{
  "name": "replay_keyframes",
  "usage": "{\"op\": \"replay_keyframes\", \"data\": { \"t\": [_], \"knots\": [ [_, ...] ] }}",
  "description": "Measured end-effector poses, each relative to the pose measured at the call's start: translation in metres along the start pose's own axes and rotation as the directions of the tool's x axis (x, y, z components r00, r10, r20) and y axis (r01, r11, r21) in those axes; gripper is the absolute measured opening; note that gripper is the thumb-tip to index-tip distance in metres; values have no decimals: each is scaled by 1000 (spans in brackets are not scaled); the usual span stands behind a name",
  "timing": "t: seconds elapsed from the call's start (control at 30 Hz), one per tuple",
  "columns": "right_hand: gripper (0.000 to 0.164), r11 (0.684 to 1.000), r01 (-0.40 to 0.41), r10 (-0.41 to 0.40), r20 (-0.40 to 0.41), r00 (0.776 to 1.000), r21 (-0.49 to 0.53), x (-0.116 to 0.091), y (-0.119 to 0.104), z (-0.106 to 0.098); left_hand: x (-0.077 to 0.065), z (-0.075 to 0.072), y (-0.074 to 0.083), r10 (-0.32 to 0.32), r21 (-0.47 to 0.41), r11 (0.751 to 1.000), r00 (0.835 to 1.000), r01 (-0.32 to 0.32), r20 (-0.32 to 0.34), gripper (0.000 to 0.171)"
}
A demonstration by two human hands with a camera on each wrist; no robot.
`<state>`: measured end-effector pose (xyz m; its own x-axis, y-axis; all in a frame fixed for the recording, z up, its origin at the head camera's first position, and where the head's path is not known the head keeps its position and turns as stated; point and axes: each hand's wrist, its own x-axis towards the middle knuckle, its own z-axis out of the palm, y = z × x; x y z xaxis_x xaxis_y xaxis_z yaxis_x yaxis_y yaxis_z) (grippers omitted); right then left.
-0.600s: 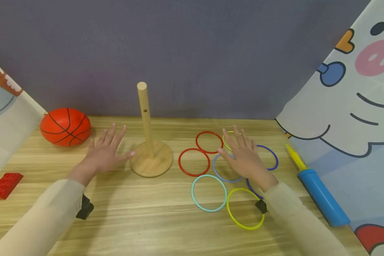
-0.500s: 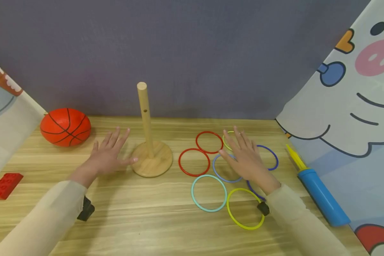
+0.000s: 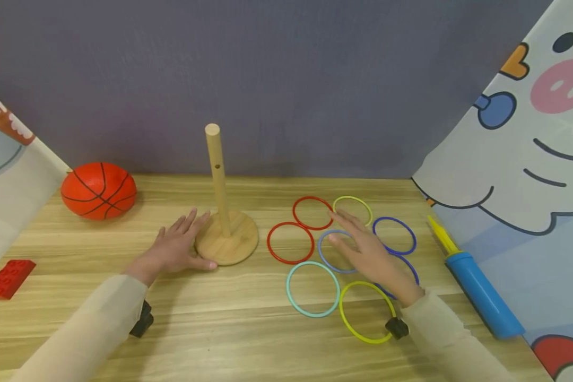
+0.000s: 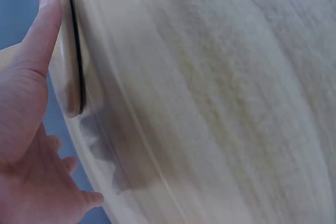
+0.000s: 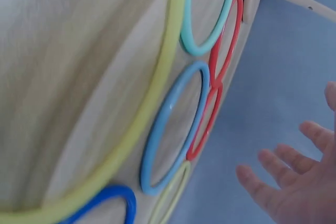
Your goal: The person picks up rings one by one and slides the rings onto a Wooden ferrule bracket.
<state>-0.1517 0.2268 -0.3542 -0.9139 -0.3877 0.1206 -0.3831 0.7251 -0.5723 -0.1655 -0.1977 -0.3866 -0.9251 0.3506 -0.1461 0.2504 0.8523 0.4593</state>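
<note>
No legible txt, labels, brands, nos. or signs, any pic.

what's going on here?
A person is working at a table with both hands. The left hand is at the edge of the wooden stand; whether it touches is hard to tell. The right hand is over the rings, holding nothing. All eight lie on the table, none on the stand. Ball, brick and pump sit off to the sides.

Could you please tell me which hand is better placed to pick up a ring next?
The right hand, most likely: it hovers over the rings, while the left hand is at the wooden peg stand.
</note>
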Motion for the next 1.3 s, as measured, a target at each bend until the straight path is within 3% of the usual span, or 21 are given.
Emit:
{"op": "replay_keyframes", "data": {
  "t": [0.23, 0.33, 0.7, 1.3],
  "knots": [
    [54, 985, -1, -4, 31, 1000, 175, -2, 2, 15, 1, 2, 4, -27, -29, 999, 998, 29, 59, 128],
    [53, 980, -3, -3, 29, 1000, 201, -3, 4, 21, 2, 2, 7, -37, -23, 999, 997, 38, 74, 127],
    [47, 997, 12, -15, 33, 999, 82, -3, 5, 34, 3, -5, 16, -83, 27, 996, 993, 81, 84, 127],
    [30, 999, -34, 33, 88, 996, 6, -1, -2, 40, -1, -8, 8, -155, 20, 988, 982, 153, 107, 128]
  ]
}}
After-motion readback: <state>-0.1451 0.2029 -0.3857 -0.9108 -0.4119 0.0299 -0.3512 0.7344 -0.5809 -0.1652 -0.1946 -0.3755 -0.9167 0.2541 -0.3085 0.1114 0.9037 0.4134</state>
